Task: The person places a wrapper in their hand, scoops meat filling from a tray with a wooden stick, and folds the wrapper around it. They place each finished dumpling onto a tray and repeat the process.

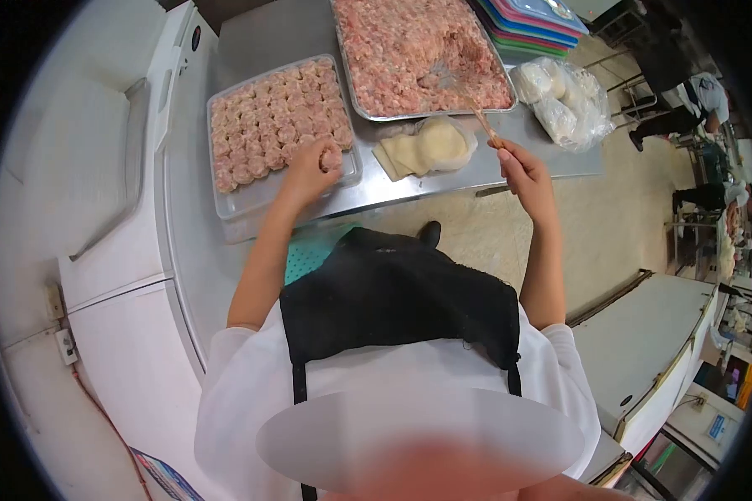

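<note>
My left hand point(313, 167) holds a small pink dumpling point(332, 159) at the near right corner of a clear plastic tray point(241, 203) filled with several rows of the same dumplings. My right hand point(522, 171) grips a thin wooden stick point(482, 123) whose far end lies in the big metal pan of pink minced filling point(418, 50). Between my hands lies a stack of pale round wrappers point(426, 149) on the steel table.
A bag of white dough pieces point(564, 96) lies right of the pan, coloured trays point(530, 23) are stacked behind it. White chest freezers point(100, 209) stand at left. Other people point(698, 104) work at far right.
</note>
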Tool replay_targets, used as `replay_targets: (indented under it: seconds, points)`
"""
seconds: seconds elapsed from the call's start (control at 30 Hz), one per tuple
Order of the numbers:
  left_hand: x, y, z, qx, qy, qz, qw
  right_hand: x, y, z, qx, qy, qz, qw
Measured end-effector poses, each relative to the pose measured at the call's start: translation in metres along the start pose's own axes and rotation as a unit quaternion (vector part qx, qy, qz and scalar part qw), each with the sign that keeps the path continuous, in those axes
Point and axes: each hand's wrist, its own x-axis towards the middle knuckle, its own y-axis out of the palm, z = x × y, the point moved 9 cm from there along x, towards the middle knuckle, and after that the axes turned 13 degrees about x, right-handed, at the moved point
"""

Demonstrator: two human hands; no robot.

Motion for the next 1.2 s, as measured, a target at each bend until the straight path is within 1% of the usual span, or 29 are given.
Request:
replay_targets:
  seconds: [0.07, 0.13, 0.23, 0.33, 0.4, 0.43, 0.53, 0.63, 0.67, 0.73, 0.83, 0.93, 1.0, 1.03, 1.13, 1.2]
  points:
    - [0.002, 0.013, 0.0, 0.021, -0.033, 0.003, 0.999, -0.007, -0.008, -0.009, 0.003, 0.005, -0.013, 1.0]
    - [0.0, 0.01, -0.012, 0.042, -0.076, -0.007, 0.996, -0.014, -0.016, -0.015, 0.003, 0.008, -0.03, 1.0]
    - [0.005, 0.016, -0.019, 0.017, -0.05, -0.066, 0.996, -0.02, -0.027, -0.018, 0.0, 0.014, -0.054, 0.998]
    - [0.019, 0.022, -0.015, 0.082, -0.054, -0.087, 0.991, -0.026, -0.032, -0.023, 0.009, 0.019, -0.058, 0.998]
    - [0.017, 0.021, -0.02, 0.08, -0.033, -0.128, 0.988, -0.029, -0.032, -0.025, 0.014, 0.004, -0.059, 0.998]
    - [0.016, 0.019, -0.024, 0.078, -0.022, -0.149, 0.986, -0.03, -0.032, -0.027, 0.013, 0.011, -0.056, 0.998]
    - [0.01, 0.012, -0.028, 0.058, -0.021, -0.135, 0.989, -0.031, -0.036, -0.03, 0.008, 0.035, -0.049, 0.998]
    - [0.008, 0.012, -0.015, 0.103, -0.025, -0.143, 0.984, -0.025, -0.041, -0.031, 0.002, 0.051, -0.038, 0.998]
    - [0.01, 0.022, -0.006, 0.091, -0.058, -0.095, 0.99, -0.022, -0.041, -0.029, -0.001, 0.049, -0.033, 0.998]
    - [0.012, 0.014, -0.019, 0.065, -0.122, -0.001, 0.99, -0.016, -0.037, -0.023, 0.0, 0.039, -0.022, 0.999]
    - [0.017, 0.019, -0.022, 0.123, -0.078, -0.045, 0.988, -0.011, -0.03, -0.016, -0.003, 0.031, -0.012, 0.999]
    - [0.016, 0.02, -0.021, 0.115, -0.067, -0.079, 0.988, -0.008, -0.019, -0.015, -0.018, 0.044, -0.001, 0.999]
    - [0.019, 0.021, -0.021, 0.104, -0.069, -0.071, 0.99, -0.011, -0.008, -0.017, -0.016, 0.058, 0.006, 0.998]
    - [0.021, 0.021, -0.021, 0.099, -0.07, -0.067, 0.99, -0.013, -0.004, -0.02, -0.018, 0.057, 0.012, 0.998]
    - [0.023, 0.022, -0.021, 0.108, -0.046, -0.095, 0.989, -0.016, 0.009, -0.036, -0.025, 0.051, 0.036, 0.998]
    - [0.02, 0.022, -0.018, 0.084, -0.038, -0.102, 0.991, -0.018, 0.018, -0.043, -0.036, 0.047, 0.058, 0.997]
